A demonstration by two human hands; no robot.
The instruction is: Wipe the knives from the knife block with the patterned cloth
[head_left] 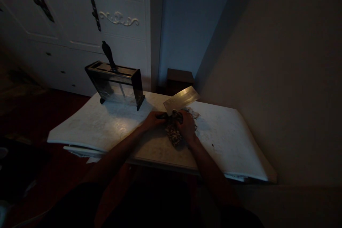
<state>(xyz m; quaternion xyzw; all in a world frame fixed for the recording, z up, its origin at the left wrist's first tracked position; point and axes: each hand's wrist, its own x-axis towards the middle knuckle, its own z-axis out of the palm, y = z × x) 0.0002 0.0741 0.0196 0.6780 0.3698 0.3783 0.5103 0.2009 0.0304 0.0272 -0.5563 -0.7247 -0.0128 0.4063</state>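
A cleaver (182, 99) with a broad shiny blade is held above the table, its blade pointing up and to the right. My left hand (153, 120) is closed around its dark handle. With my right hand (187, 125) I grip a patterned dark-and-light cloth (174, 136), bunched up at the base of the blade near the handle. Part of the cloth hangs below my fingers, and another bit shows behind my right hand. The exact contact between cloth and blade is hard to make out in the dim light.
A knife block (114, 85) with clear sides stands at the table's left, one black-handled knife (108, 54) in it. The white-covered table (224, 131) has a wall on its right. Behind are white cabinets (123, 3) and a dark box (180, 76).
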